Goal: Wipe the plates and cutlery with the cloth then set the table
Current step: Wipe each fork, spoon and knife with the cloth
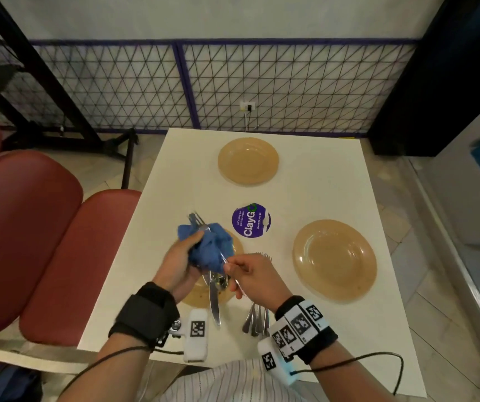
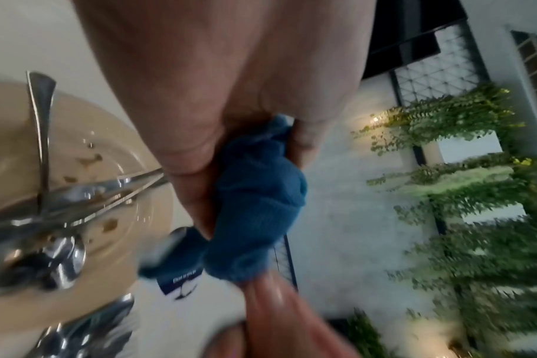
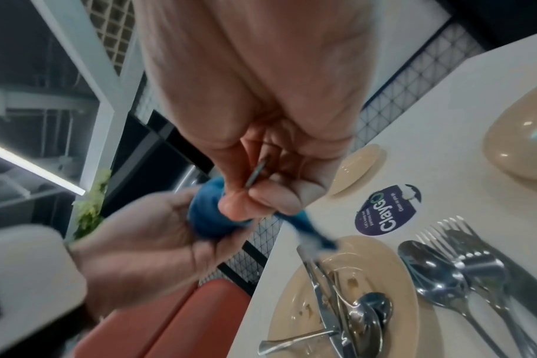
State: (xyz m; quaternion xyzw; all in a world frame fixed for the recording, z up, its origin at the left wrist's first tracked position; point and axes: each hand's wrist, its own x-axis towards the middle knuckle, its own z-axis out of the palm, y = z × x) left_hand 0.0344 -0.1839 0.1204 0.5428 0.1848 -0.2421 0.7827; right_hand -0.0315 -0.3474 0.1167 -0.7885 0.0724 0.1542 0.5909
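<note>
My left hand (image 1: 179, 262) grips a bunched blue cloth (image 1: 209, 248) wrapped round a fork (image 1: 196, 220), whose tines stick out past the cloth at the upper left. My right hand (image 1: 250, 274) pinches the fork's handle (image 3: 256, 174) just behind the cloth (image 3: 206, 218). Both hands hover above a beige plate (image 1: 201, 297) with brown food specks, on which lie a knife (image 1: 214, 303) and a spoon (image 1: 221, 281). Several forks and spoons (image 1: 257, 317) lie on the white table (image 1: 305, 158) under my right wrist. Two unsoiled beige plates sit at the far side (image 1: 248, 161) and on the right (image 1: 334, 259).
A round purple ClayGo sticker (image 1: 251, 220) marks the table's middle. Red cushioned bench seats (image 1: 30, 227) run along the left edge. A wire mesh fence (image 1: 262, 82) stands beyond the far edge.
</note>
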